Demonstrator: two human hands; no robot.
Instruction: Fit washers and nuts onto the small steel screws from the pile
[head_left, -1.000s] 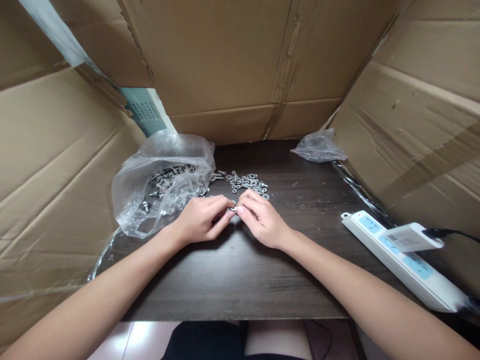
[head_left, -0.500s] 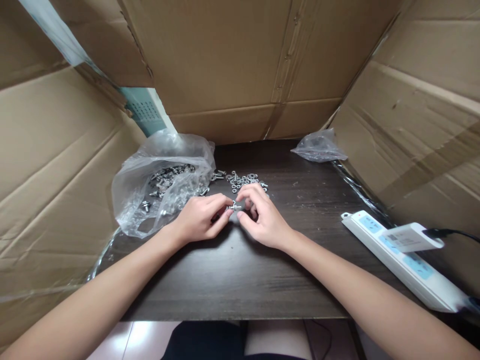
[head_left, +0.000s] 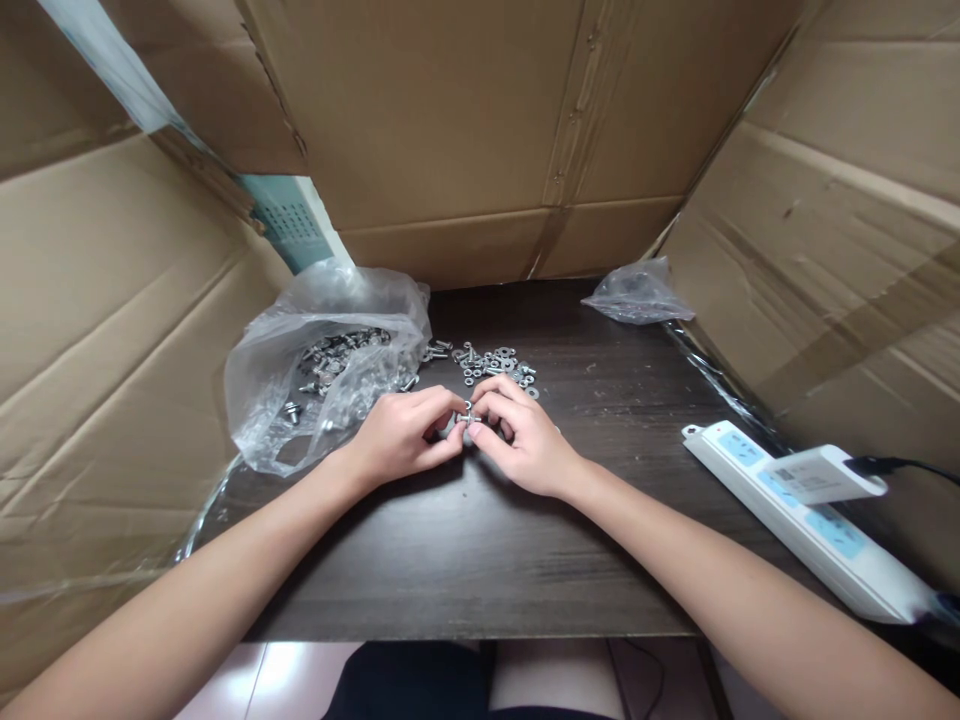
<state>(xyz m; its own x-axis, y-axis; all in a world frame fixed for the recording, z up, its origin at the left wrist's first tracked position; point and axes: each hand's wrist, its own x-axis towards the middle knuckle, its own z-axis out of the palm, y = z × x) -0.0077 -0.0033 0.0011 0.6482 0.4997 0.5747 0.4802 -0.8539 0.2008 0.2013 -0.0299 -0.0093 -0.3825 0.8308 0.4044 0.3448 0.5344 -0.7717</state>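
Between my two hands is a small silvery bolt (head_left: 469, 419), lying sideways, with what looks like a washer or nut on its shank. The fingers of my left hand (head_left: 409, 432) are closed on its left end. My right hand (head_left: 525, 440) has its thumb and fingertips closed in at the bolt's right end, touching it. A small metal ring (head_left: 468, 406) shows just behind the bolt; whether it is held or lies on the table I cannot tell. Just beyond my fingers lies a loose pile of nuts, washers and bolts (head_left: 491, 362).
An open clear plastic bag (head_left: 251, 350) holding many metal fasteners stands at the left. A second, crumpled bag (head_left: 637, 292) lies at the back right. On the right a white power strip (head_left: 795, 530) has a plugged-in adapter. Cardboard walls (head_left: 465, 120) enclose the dark table (head_left: 465, 560).
My right thumb and fingers have moved left and closed in onto the bolt's right end. The left hand has barely moved.
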